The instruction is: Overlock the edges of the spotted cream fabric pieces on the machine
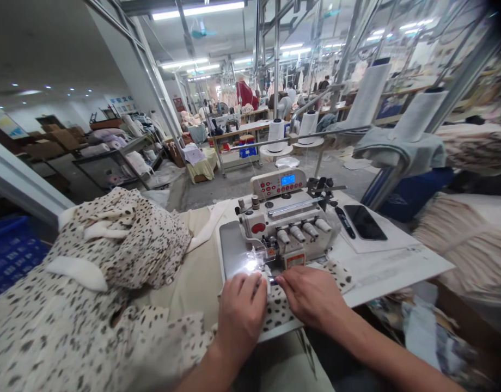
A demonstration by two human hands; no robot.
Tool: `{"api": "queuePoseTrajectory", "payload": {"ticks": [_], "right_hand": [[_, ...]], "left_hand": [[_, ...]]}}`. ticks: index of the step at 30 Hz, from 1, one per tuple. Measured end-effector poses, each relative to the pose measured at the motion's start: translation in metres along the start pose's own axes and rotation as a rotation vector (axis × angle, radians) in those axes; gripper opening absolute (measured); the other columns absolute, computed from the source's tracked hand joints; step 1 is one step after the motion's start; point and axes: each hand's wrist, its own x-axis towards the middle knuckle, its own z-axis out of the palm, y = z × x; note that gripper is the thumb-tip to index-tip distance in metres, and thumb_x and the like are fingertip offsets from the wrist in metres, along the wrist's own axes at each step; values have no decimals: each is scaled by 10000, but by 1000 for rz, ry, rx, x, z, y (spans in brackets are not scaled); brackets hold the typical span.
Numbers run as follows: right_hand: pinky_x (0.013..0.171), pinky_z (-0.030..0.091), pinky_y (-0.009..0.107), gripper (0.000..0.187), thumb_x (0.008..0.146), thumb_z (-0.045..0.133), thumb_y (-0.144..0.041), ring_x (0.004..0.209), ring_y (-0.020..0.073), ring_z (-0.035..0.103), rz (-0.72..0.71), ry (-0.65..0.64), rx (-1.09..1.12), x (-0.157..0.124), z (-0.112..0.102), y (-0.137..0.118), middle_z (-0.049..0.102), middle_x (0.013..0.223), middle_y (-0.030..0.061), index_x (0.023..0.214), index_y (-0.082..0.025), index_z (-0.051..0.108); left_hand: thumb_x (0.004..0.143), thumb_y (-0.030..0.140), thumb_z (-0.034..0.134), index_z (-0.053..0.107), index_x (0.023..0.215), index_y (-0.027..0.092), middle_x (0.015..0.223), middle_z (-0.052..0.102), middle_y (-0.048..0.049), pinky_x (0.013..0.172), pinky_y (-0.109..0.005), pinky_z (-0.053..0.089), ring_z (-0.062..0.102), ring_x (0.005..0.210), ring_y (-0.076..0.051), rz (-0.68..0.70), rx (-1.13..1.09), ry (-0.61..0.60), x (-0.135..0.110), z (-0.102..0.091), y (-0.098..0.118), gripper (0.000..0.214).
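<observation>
A person sits at an overlock sewing machine (287, 228) on a white surface (397, 261) in a large sewing workshop. Both hands lie palm down on a piece of cream spotted fabric (280, 314) at the front edge of the surface, just before the machine's lit needle area. The left hand (240, 310) rests flat with its fingers stretched toward the light, pressing the cloth rather than closing around it. The right hand (313, 296) lies just beside it, also flat and spread, with its fingertips at the foot of the machine. The fabric runs under both hands and out to the right of the machine.

To the left, a tall heap of the same spotted cloth (123, 239) lies against the surface. A dark phone (365, 222) lies flat to the right of the machine. Behind it stand white thread cones (277, 130) on a rack. A blue crate (9, 250) sits at the far left.
</observation>
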Motion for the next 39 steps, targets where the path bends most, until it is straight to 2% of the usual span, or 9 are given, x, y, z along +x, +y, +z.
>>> {"api": "queuePoseTrajectory", "payload": {"ticks": [5, 10, 14, 18, 21, 25, 31, 37, 39], "right_hand": [[547, 229, 327, 331, 967, 488, -266, 576, 178, 620, -31, 19, -70, 4, 2, -4, 717, 683, 61, 704, -206, 680], [547, 231, 330, 306, 952, 509, -234, 568, 176, 617, -43, 40, -89, 6, 5, -5, 711, 669, 61, 700, -200, 680], [549, 238, 331, 293, 945, 508, -212, 570, 181, 617, -49, 61, -133, 5, 7, -7, 701, 663, 58, 707, -204, 680], [555, 238, 333, 292, 949, 509, -216, 583, 196, 629, -29, 90, -159, 4, 12, -8, 697, 665, 58, 709, -209, 675], [557, 237, 331, 308, 961, 502, -221, 593, 200, 633, -12, 130, -175, 4, 18, -8, 693, 659, 63, 702, -205, 667], [562, 250, 328, 316, 977, 493, -224, 590, 205, 635, -1, 175, -181, 8, 24, -9, 690, 656, 64, 716, -202, 671], [559, 257, 324, 306, 981, 516, -245, 588, 206, 642, 29, 194, -168, 15, 30, -11, 699, 667, 58, 719, -204, 670], [556, 278, 316, 377, 1008, 452, -281, 561, 191, 623, 94, 297, -126, -6, 37, 1, 668, 631, 40, 684, -210, 631], [552, 284, 315, 395, 1017, 432, -301, 554, 184, 622, 123, 312, -84, -19, 40, 8, 664, 628, 29, 683, -217, 626]], "left_hand": [[933, 151, 584, 674, 1127, 173, 1116, 689, -112, 749, -391, 452, 577, 930, -242, -4, 22, -7, 0, 0, 1, 216], [946, 161, 558, 685, 1112, 173, 1103, 691, -122, 738, -380, 467, 585, 921, -238, -2, 38, -16, 2, -1, 1, 209], [934, 130, 562, 674, 1162, 157, 1167, 684, -132, 809, -409, 487, 583, 990, -260, 15, 59, 4, -3, -1, 1, 255], [911, 112, 561, 625, 1279, 157, 1292, 639, -139, 904, -455, 481, 548, 1126, -302, 2, 71, -55, -9, -3, 3, 376], [899, 161, 592, 608, 1314, 170, 1369, 596, -140, 933, -475, 476, 530, 1163, -316, -23, 76, -95, -11, -5, 5, 415], [888, 235, 615, 599, 1322, 168, 1416, 559, -141, 947, -482, 476, 525, 1180, -321, -52, 71, -140, -8, -5, 8, 439], [888, 253, 610, 596, 1305, 138, 1443, 532, -144, 970, -498, 447, 499, 1202, -338, -78, 93, -163, -7, -1, 8, 432], [917, 321, 602, 539, 1352, 163, 1498, 476, -117, 1024, -498, 404, 463, 1251, -332, -122, 36, -205, -9, 1, 7, 467], [912, 320, 610, 563, 1292, 165, 1493, 475, -116, 1030, -495, 398, 459, 1250, -329, -142, -6, -211, -10, -1, 6, 413]]}}
